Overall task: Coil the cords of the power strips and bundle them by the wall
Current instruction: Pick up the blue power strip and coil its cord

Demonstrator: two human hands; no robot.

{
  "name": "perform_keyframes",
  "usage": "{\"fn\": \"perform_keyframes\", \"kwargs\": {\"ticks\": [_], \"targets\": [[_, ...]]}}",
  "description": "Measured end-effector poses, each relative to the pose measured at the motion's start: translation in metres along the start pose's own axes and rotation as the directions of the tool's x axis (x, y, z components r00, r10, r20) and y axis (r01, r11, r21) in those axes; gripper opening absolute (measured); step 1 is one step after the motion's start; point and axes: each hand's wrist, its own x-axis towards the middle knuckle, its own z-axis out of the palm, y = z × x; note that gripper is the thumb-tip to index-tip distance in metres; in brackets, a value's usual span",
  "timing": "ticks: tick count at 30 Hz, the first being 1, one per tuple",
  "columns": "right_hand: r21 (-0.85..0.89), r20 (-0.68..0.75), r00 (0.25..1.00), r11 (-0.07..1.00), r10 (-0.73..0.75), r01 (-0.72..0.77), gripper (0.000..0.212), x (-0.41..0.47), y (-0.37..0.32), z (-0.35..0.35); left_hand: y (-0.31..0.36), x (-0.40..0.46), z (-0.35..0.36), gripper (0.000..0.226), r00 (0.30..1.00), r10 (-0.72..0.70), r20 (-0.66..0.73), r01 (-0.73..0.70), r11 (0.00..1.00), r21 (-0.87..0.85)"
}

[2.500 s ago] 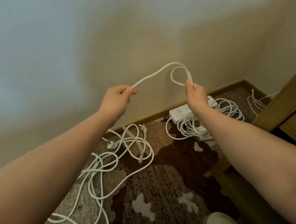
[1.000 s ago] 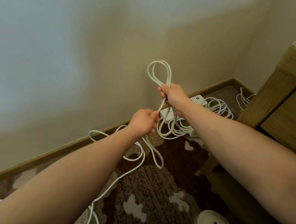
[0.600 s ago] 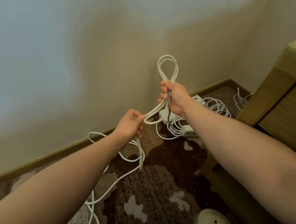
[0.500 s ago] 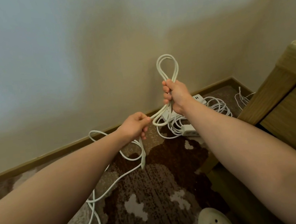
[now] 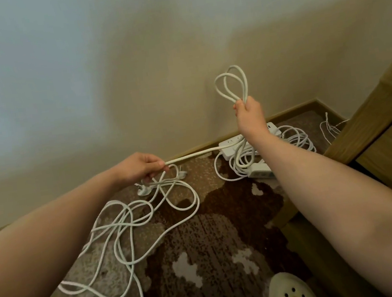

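Our right hand point(image 5: 249, 115) grips looped turns of the thin white power cord point(image 5: 231, 85) raised before the beige wall point(image 5: 129, 69), while our left hand point(image 5: 142, 167) pinches the same cord stretched level between them. The rest lies tangled on the brown patterned carpet point(image 5: 203, 247), near two white power strips point(image 5: 244, 142) with coiled cords by the baseboard.

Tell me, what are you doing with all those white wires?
A person is coiling a power strip cord. The right hand grips a few finished loops held up near the wall, while the left hand pinches the next stretch. Most of the cord lies tangled on the carpet. Two coiled power strips sit by the wall.
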Motion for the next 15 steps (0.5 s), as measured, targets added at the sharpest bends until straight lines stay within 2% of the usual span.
{"fn": "perform_keyframes", "kwargs": {"ticks": [6,9,12,15], "targets": [[-0.229,-0.044,0.993,0.969,-0.106,0.093,0.03,0.0,0.004,-0.008,0.011,-0.01,-0.005,0.017,0.999,0.037,-0.008,-0.037,0.999,0.018],[-0.34,0.02,0.992,0.932,-0.128,0.127,0.03,-0.003,0.004,-0.006,0.044,-0.01,0.005,0.017,0.99,0.139,0.017,-0.14,0.986,0.094],[-0.285,0.152,0.985,0.951,-0.079,0.12,0.025,-0.005,0.0,-0.001,0.084,0.001,0.03,0.017,0.967,0.251,0.027,-0.253,0.96,0.117],[-0.107,0.285,0.958,0.993,-0.023,0.056,0.022,-0.008,-0.008,0.001,0.101,0.018,0.052,0.018,0.954,0.29,-0.075,-0.267,0.938,0.223]]}}
